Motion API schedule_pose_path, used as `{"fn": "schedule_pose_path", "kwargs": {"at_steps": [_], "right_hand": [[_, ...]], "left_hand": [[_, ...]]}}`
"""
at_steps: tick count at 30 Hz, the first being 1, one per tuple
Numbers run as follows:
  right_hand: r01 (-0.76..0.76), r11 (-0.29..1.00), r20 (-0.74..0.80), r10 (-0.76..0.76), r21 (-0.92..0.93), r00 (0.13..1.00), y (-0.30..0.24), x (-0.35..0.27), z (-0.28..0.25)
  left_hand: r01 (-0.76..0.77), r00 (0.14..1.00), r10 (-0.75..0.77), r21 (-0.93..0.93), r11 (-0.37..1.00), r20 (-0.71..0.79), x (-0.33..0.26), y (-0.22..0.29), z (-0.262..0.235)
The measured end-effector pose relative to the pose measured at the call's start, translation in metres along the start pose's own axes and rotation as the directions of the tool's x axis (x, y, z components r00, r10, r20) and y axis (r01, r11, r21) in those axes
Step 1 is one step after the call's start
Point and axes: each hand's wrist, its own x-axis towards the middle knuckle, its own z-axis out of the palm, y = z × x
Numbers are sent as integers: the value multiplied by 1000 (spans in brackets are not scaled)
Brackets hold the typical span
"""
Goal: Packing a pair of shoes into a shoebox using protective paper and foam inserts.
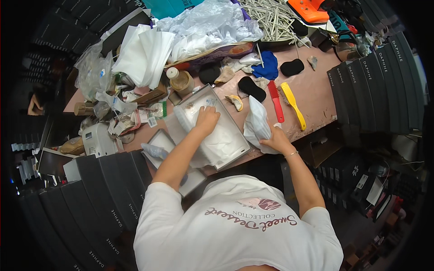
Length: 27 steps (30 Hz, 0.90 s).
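A shallow grey box (238, 143) lies open on the pink table, lined with white tissue paper (222, 143). My left hand (208, 120) is inside it, fingers bent down on a white wrapped bundle (186, 116) along the box's left side; what the fingertips grip is hidden. To the right of the box, my right hand (276, 142) is closed on the near end of another white wrapped bundle (257, 121). Its wrapping covers whatever is within. The grey box lid (192, 181), partly behind my left forearm, sits at the near left with crumpled clear plastic (154, 150) on it.
A red brush (275, 101), a yellow brush (294, 106) and black pads (251, 89) lie right of the box. Beyond it stand a jar (181, 82), a white paper stack (144, 56) and a bag-filled carton (212, 54). Dark boxes (379, 86) are stacked on both sides.
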Motion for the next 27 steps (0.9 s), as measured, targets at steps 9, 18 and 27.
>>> {"fn": "schedule_pose_path", "kwargs": {"at_steps": [9, 18, 27], "right_hand": [[260, 826, -5, -298, 500, 955, -116, 11, -5], [128, 978, -7, -128, 166, 992, -122, 37, 112], [465, 873, -139, -483, -145, 864, -132, 48, -33]], "left_hand": [[-130, 725, -562, -880, 457, -399, -129, -57, -112], [213, 635, -557, -571, 793, -536, -232, -33, -123], [73, 989, -126, -473, 878, -81, -193, 34, -61]]}}
